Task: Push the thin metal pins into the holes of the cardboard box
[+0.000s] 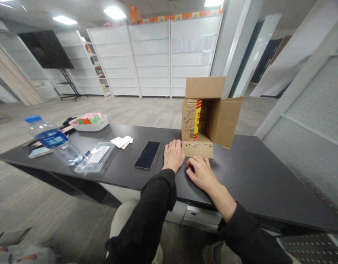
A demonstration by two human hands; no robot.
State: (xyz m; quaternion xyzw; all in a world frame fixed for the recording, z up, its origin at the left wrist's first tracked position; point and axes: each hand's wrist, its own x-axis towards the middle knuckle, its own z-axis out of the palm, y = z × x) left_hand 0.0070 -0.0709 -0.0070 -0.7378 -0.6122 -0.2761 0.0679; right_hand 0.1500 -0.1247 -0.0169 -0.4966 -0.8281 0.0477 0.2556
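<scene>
A cardboard box (225,119) lies on its side on the dark table, its opening towards me and its flaps spread. Small grey round dots or bits cover its left flap (189,119), beside a yellow and red tape strip. More of them line the lower flap (197,148), which lies towards me. My left hand (174,156) rests on the table at that flap's left edge, fingers forward and slightly bent. Just in front of the flap's near edge, my right hand (201,172) is closed with curled fingers; whatever is under them is hidden.
A phone (148,155) lies left of my hands. Further left are white papers (122,141), a clear plastic case (96,157), a tilted water bottle (55,141) and a white basket (90,124) with colourful packets. A drawer (201,216) sits below the table.
</scene>
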